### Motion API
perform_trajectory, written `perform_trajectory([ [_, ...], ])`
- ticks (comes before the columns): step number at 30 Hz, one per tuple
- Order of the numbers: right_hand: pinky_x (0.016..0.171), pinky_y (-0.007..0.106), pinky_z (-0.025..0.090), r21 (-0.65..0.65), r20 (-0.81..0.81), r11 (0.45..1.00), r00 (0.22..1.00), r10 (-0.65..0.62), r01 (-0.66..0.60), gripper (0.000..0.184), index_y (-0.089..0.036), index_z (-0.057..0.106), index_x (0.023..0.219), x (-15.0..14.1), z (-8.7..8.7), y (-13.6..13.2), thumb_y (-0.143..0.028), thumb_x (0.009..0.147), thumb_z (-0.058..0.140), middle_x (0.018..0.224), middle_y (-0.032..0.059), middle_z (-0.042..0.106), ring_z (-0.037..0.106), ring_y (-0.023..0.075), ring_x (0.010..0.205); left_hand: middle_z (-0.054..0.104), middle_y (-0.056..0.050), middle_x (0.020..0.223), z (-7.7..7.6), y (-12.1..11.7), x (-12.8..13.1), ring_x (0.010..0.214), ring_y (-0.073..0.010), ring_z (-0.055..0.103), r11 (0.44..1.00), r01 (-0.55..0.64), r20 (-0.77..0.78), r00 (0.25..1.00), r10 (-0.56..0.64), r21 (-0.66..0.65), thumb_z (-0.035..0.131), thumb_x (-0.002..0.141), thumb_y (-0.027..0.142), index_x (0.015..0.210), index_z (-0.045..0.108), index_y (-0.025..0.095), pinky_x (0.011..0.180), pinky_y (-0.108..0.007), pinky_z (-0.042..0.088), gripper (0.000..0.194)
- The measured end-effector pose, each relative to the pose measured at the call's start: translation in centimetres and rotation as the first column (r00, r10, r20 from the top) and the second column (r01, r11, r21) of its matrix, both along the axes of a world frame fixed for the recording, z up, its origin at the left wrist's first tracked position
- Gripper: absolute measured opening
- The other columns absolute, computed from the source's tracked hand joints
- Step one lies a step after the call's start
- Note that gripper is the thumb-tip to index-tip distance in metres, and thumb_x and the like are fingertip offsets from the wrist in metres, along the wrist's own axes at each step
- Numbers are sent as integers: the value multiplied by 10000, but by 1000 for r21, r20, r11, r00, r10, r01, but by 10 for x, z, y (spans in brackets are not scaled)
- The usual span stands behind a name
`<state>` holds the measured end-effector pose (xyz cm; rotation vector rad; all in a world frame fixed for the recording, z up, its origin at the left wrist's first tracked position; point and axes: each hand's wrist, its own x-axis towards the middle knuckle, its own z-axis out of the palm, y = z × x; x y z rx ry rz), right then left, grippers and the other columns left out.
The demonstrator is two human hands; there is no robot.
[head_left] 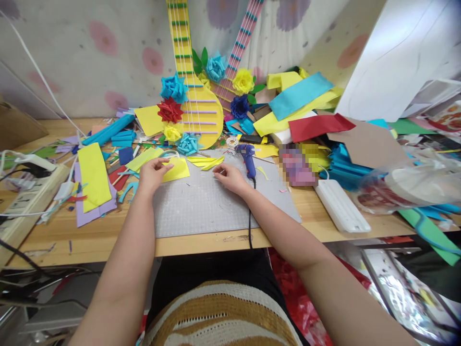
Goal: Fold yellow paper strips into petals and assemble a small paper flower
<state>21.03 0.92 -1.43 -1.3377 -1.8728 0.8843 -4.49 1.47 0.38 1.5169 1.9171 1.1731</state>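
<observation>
My left hand (152, 175) is at the left side of the grey cutting mat (201, 206), fingers curled and thumb at the edge of a yellow paper piece (179, 168). The fingertips look closed on that piece. Several folded yellow paper strips (205, 162) lie in a small pile between my hands. My right hand (232, 179) rests just right of the strips with its fingers apart and nothing visible in them. Close by it, a blue hot glue gun (247, 158) stands on the mat, its black cord running over the table's front edge.
Behind the mat, a yellow paper guitar (201, 113) and a pink one (234, 62) lean against the curtain with paper flowers. Coloured paper sheets (300, 96) pile up at right. A white power adapter (342, 204) lies right, a power strip (27, 202) left.
</observation>
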Motion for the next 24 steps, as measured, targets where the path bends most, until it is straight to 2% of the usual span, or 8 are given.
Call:
perform_trajectory([
  [3, 698, 263, 441, 10, -2, 1000, 1000, 0, 1, 125, -188, 608, 825, 0, -1, 0, -205, 749, 511, 798, 6, 624, 544, 113, 693, 591, -32, 778, 2, -1, -2, 760, -153, 567, 979, -138, -107, 982, 155, 147, 605, 706, 339, 776, 623, 156, 747, -282, 459, 196],
  [5, 694, 269, 445, 26, -15, 1000, 1000, -5, 6, 143, -184, 606, 850, 0, 0, 0, -208, 755, 501, 810, 14, 619, 542, 113, 681, 574, -67, 903, 7, -4, 1, 894, -175, 556, 926, -210, -199, 939, 280, 312, 550, 765, 349, 813, 613, 161, 825, -298, 445, 204],
  [8, 715, 283, 455, 110, -39, 994, 999, -18, 22, 239, -190, 574, 982, 3, 2, -2, -223, 752, 519, 929, 36, 600, 545, 117, 705, 541, -95, 975, 14, -13, 21, 1011, -202, 512, 865, -134, -325, 890, 319, 483, 509, 809, 351, 854, 601, 165, 888, -326, 406, 213],
  [11, 783, 331, 455, 280, 19, 960, 1000, 12, -17, 525, -205, 466, 1187, 7, 7, -4, -267, 691, 629, 1190, 99, 484, 533, 181, 933, 556, -70, 863, 11, -23, 52, 905, -200, 529, 891, 222, -547, 836, 36, 397, 516, 811, 325, 757, 596, 182, 823, -331, 410, 173],
  [14, 892, 395, 403, 393, 200, 904, 975, 96, -169, 599, -185, 468, 1191, 12, 12, -6, -267, 642, 693, 1265, 127, 416, 406, 254, 1150, 580, -56, 803, 1, -31, 82, 812, -192, 532, 835, 518, -700, 666, -256, 188, 518, 806, 267, 710, 594, 186, 733, -322, 410, 147],
  [16, 924, 402, 369, 372, 313, 889, 938, 151, -267, 387, -175, 555, 1043, 15, 12, -5, -238, 677, 666, 1168, 109, 492, 409, 248, 1125, 589, -58, 813, -6, -35, 94, 806, -190, 534, 810, 580, -725, 595, -348, 86, 518, 801, 232, 722, 600, 182, 707, -313, 409, 124],
  [19, 886, 347, 373, 275, 389, 896, 893, 227, -348, 53, -171, 590, 781, 17, 10, -2, -178, 729, 597, 956, 67, 582, 477, 201, 980, 588, -62, 850, -9, -38, 98, 847, -192, 538, 796, 606, -685, 572, -451, -18, 540, 794, 261, 747, 597, 179, 722, -306, 419, 110],
  [24, 779, 268, 380, 161, 381, 925, 887, 262, -343, 52, -163, 574, 693, 21, 12, 0, -113, 694, 561, 800, 31, 609, 513, 156, 847, 583, -51, 960, 0, -32, 75, 884, -186, 536, 758, 640, -484, 628, -610, -126, 624, 716, 354, 954, 568, 178, 755, -301, 430, 302],
])
